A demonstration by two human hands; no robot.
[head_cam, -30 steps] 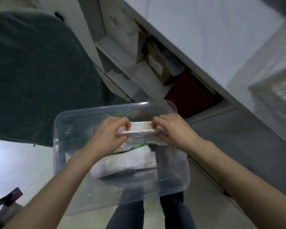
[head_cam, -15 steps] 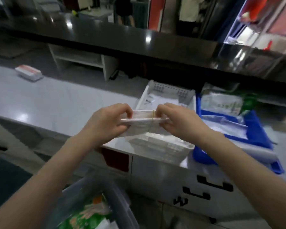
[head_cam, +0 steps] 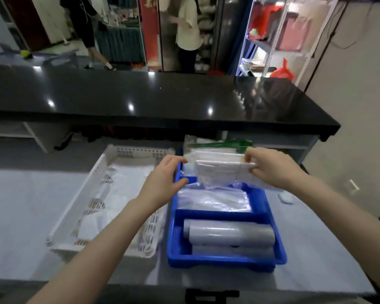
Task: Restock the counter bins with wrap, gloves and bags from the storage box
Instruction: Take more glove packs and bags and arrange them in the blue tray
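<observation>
Blue bin (head_cam: 280,255), white perforated basket (head_cam: 97,172), black countertop (head_cam: 154,97).

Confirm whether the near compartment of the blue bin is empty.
No: the near compartment of the blue bin already holds rolls of wrap.

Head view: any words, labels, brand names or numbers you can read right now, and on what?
Nothing legible.
Red banner behind the black counter: gold marks, too blurred to read.
Bundle of bags held by the right hand: no readable print.
Wrap rolls in the blue bin: no label visible.
</observation>
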